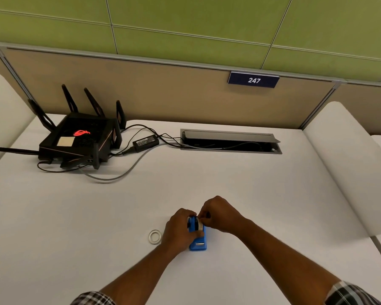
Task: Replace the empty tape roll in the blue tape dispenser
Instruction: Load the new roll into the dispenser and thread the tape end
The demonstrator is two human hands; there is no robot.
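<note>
Plaid sleeves [92,298] poke in at the bottom edge, both forearms reaching forward over a plain white desk [240,177]. Left hand [178,231] is wrapped around the left side of the blue dispenser [198,238], thumb lying across the top of it, so that one's clearly closed on the body. Right hand [218,214] sits at the far end of the dispenser with fingers curled in tight, pinching at the white tape roll [198,223] sitting in the cradle. Can't really tell whether it's got the roll itself or just the loose end of tape, too small and a bit blurry.

Dispenser stands flat on the desk, near the front middle, with the cutter end pointing toward the camera. Just to its left, near the left wrist but not touching it, a thin ring [155,237] lies flat on the desk, looks like a bare core.

Way back on the left there's a black router [79,139] with a bunch of antennas sticking up and a red glowing logo. A black power brick [145,142] lies beside it, cables running to an open cable hatch [230,140] set into the desk. Behind that, a tan partition with a blue tag [253,80] reading 247, green wall panels above.
</note>
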